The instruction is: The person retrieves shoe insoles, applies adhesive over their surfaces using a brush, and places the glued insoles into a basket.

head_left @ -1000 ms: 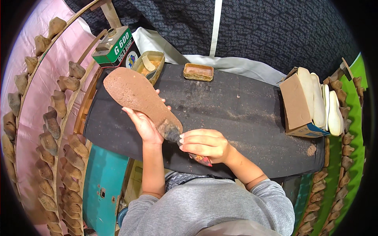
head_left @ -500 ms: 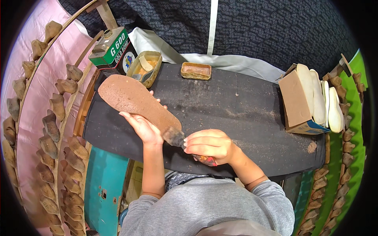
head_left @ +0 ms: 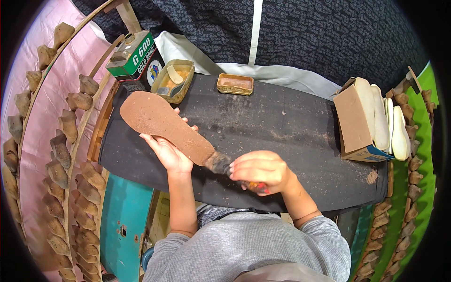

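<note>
A reddish-brown shoe sole (head_left: 162, 122) rests across the palm of my left hand (head_left: 170, 152), over the left part of the table. The fingertips curl up past its far edge and the thumb lies along the near edge. My right hand (head_left: 263, 171) is closed around the handle of a paintbrush (head_left: 219, 163), whose handle end shows red and orange. The dark, worn bristles are smeared by motion at the sole's narrow lower-right end. Whether they touch it there I cannot tell exactly.
Behind the sole stand a green and black metal can (head_left: 133, 58), a tub with adhesive-like residue (head_left: 184, 89) and a small tray (head_left: 235, 84). A cardboard box (head_left: 354, 121) of pale soles is at right. Shavings dot the black tabletop (head_left: 291, 136). Shoe lasts (head_left: 60, 145) line racks on both sides.
My right hand and the paintbrush have moved right, toward the sole's tip and slightly off it. The sole has shifted slightly, and its surface now looks smoother, with fewer specks.
</note>
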Demonstrator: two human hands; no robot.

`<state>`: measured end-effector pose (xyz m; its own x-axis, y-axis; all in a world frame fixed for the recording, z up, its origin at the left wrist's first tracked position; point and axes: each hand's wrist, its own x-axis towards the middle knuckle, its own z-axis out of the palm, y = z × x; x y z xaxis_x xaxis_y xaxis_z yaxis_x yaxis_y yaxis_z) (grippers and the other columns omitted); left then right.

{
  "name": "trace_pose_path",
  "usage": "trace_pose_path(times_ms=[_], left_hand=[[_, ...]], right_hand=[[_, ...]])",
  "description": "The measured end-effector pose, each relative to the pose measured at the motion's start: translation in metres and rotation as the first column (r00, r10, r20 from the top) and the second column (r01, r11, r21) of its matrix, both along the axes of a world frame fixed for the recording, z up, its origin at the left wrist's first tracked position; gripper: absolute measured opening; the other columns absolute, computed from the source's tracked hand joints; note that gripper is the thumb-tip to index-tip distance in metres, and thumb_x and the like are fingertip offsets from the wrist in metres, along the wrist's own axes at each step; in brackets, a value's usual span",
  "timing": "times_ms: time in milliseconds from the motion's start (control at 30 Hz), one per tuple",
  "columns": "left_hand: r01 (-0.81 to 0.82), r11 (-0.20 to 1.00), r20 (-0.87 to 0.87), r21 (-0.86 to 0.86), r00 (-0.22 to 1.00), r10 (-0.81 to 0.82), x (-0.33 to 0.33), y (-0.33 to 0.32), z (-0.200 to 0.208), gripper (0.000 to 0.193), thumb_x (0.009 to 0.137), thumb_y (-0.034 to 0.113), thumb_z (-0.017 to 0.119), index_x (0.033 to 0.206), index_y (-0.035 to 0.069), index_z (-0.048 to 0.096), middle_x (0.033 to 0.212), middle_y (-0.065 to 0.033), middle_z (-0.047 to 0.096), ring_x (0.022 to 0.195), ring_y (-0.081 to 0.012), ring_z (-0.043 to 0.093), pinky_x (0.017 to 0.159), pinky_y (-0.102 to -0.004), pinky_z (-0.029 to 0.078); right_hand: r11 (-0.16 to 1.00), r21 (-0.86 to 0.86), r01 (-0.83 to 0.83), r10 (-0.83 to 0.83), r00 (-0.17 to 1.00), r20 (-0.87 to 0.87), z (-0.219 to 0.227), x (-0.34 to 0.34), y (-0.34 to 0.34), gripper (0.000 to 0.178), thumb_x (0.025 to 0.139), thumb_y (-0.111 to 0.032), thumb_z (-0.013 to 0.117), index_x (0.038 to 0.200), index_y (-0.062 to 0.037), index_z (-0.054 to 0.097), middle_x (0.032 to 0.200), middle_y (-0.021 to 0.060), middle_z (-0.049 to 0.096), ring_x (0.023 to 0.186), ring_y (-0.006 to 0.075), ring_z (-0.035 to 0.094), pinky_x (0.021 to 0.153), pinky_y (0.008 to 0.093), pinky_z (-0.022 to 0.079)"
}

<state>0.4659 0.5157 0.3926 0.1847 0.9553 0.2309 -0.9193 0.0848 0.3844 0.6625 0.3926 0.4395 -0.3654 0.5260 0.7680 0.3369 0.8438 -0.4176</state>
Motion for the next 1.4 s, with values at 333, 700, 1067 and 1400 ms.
trace_pose_path(times_ms=[333,700,1067,1400], left_hand=[[0.119,0.991,0.025,-0.055,0.993,-0.118,0.004,-0.002,-0.006,0.067,0.095,0.064,0.026,0.141,0.017,0.037,0.128,-0.0167,0.052,0.097,-0.0329,0.06,0.077,-0.0535,0.053],[0.061,0.998,-0.025,-0.027,0.998,-0.062,-0.01,0.001,-0.016,0.068,0.094,0.065,0.025,0.142,0.018,0.036,0.128,-0.0169,0.052,0.094,-0.0303,0.062,0.076,-0.0529,0.054],[0.046,0.998,-0.04,-0.034,0.998,-0.047,-0.005,-0.002,-0.011,0.067,0.094,0.065,0.024,0.14,0.019,0.037,0.126,-0.0145,0.054,0.091,-0.0286,0.06,0.072,-0.0489,0.053],[0.027,1.0,-0.034,-0.008,0.999,-0.027,0.002,-0.003,-0.013,0.066,0.094,0.065,0.024,0.139,0.018,0.038,0.126,-0.0142,0.053,0.092,-0.0286,0.059,0.073,-0.0484,0.051]], right_hand=[[0.983,0.136,0.126,-0.118,0.991,-0.067,0.003,-0.013,0.011,0.027,0.067,-0.001,0.071,0.094,0.0013,0.067,0.096,0.0121,0.065,0.091,0.0295,0.067,0.078,0.0366,0.056],[0.984,-0.175,-0.042,0.024,0.994,-0.104,-0.007,-0.003,0.004,0.032,0.064,-0.002,0.073,0.095,-0.0017,0.067,0.098,0.0106,0.066,0.094,0.0281,0.065,0.081,0.0365,0.054],[0.995,-0.092,0.045,-0.047,0.999,-0.022,-0.008,-0.004,0.002,0.029,0.065,-0.001,0.072,0.094,-0.0024,0.068,0.095,0.0101,0.066,0.093,0.0278,0.065,0.081,0.0362,0.055],[0.993,-0.097,0.074,-0.078,0.996,-0.036,-0.008,-0.003,-0.001,0.032,0.062,0.0,0.072,0.094,-0.0037,0.069,0.096,0.009,0.066,0.094,0.0264,0.065,0.082,0.0346,0.054]])
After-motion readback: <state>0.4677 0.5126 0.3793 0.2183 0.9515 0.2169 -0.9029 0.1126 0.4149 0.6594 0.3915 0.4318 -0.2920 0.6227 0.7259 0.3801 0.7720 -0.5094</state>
